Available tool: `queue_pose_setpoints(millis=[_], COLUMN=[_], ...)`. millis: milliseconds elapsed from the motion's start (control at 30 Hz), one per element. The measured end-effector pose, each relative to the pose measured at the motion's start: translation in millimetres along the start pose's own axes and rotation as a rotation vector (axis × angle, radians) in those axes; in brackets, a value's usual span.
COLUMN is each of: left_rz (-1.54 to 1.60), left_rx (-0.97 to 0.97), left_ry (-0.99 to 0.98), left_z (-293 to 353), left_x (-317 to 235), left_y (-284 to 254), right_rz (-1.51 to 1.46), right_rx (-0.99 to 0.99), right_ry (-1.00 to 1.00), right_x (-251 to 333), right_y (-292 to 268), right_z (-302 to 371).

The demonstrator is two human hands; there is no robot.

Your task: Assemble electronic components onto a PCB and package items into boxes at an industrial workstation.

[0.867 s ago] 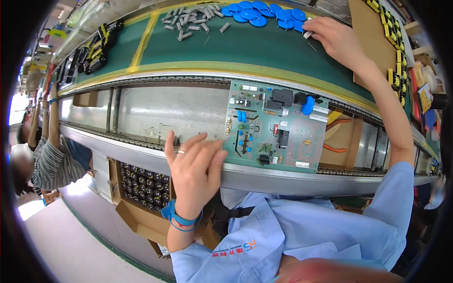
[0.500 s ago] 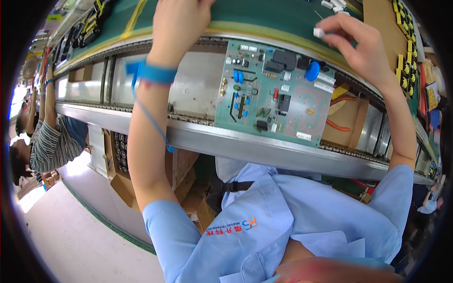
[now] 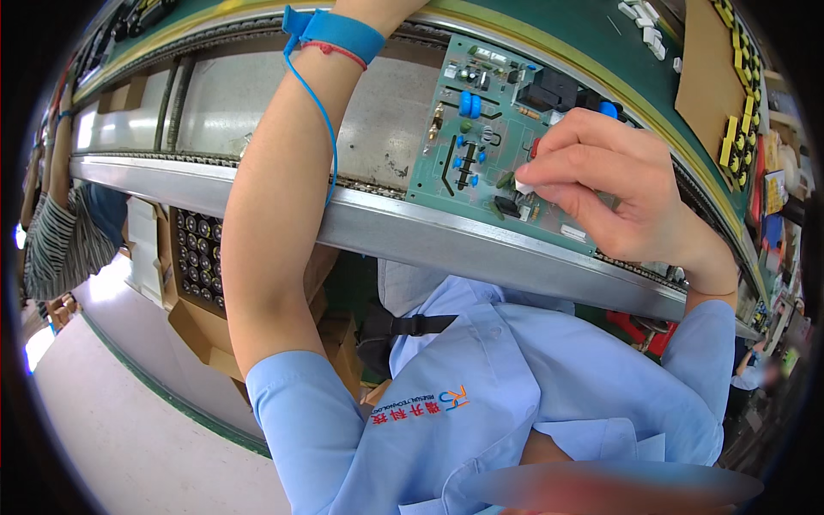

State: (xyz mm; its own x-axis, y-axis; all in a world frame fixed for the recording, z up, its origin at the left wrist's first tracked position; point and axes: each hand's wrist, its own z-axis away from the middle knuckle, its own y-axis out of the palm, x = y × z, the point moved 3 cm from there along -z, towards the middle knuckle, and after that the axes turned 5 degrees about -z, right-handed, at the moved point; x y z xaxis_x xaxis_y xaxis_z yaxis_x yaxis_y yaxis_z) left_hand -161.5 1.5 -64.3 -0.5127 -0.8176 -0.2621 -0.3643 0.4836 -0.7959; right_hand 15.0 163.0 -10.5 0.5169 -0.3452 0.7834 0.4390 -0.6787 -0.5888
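Head view: right hand (image 3: pixel 614 184) pinches white part (image 3: pixel 523 186) over board's (image 3: pixel 433 176) near half; likely light, stiff; hold its sides. Left hand (image 3: pixel 382 10) cropped, grip unclear.

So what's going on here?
A person's right hand pinches a small white part over a green circuit board, which lies across metal rails. The left arm extends past the picture's top edge, so what it holds is out of view. More white parts lie on a green surface.
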Motion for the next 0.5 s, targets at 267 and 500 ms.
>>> queue_pose_setpoints(millis=[267, 500], left_rz=[0.166, 0.083], left_rx=[-0.028, -0.138], left_ry=[-0.115, -0.026], left_z=[2.4, -1.2], left_x=[5.2, 9.9], left_y=[-22.0, -23.5], right_rz=[0.331, 0.479], right_rx=[0.101, 0.175], right_ry=[0.031, 0.072], right_x=[10.1, 16.4], right_y=[22.7, 27.9], right_z=[-20.7, -31.5])
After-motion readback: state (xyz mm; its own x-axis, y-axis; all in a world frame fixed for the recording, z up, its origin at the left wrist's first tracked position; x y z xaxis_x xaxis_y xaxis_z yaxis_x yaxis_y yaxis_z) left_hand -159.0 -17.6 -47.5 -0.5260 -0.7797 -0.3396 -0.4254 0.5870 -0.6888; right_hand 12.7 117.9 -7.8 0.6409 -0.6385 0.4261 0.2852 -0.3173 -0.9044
